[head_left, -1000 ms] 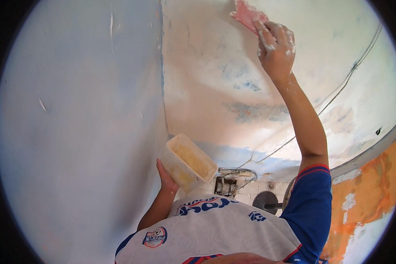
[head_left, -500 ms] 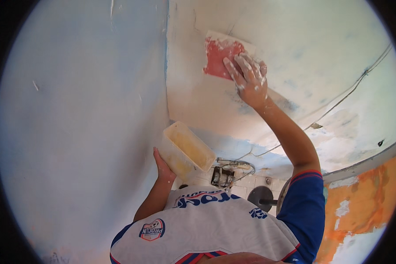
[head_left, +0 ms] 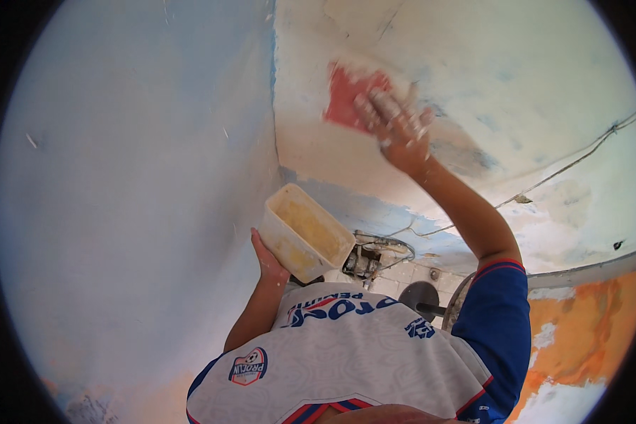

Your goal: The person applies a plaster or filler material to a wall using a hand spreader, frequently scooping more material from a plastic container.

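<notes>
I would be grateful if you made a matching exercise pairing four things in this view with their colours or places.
Things
1. Scraper
2. Tub
3. Right sleeve
4. Lower-right wall

Colours or places
A. Mostly blue, edged in red
B. Held in the left hand
C. Orange and white
D. Held in the right hand

Right pairs: 1-D, 2-B, 3-A, 4-C.

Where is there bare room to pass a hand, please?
Most room: along the bluish wall, left of the container. A smaller gap lies between container and red scraper. Crowded: around the looped cables, near the container's right end.
</notes>
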